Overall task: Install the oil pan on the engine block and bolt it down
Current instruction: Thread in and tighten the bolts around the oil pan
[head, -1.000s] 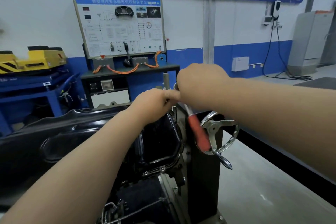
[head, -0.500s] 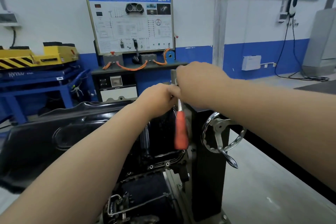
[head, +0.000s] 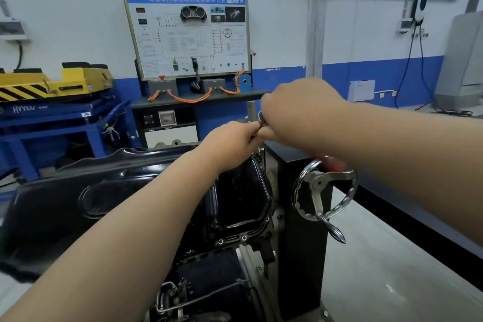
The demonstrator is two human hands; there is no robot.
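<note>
Bolting seems underway: above the oil pan (head: 240, 191), the left hand (head: 230, 144) grip is pinching the ratchet (head: 261, 120) head, the right hand (head: 300, 107) curling over it. Next is calling for a steady handle swing.

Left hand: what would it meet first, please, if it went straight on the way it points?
Probably the right hand and the ratchet wrench it grips: the left hand points straight at them, seemingly pinching the wrench's head.

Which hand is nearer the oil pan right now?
Left. The left hand sits just above the oil pan; the right hand is higher and to its right, gripping the ratchet.
</note>
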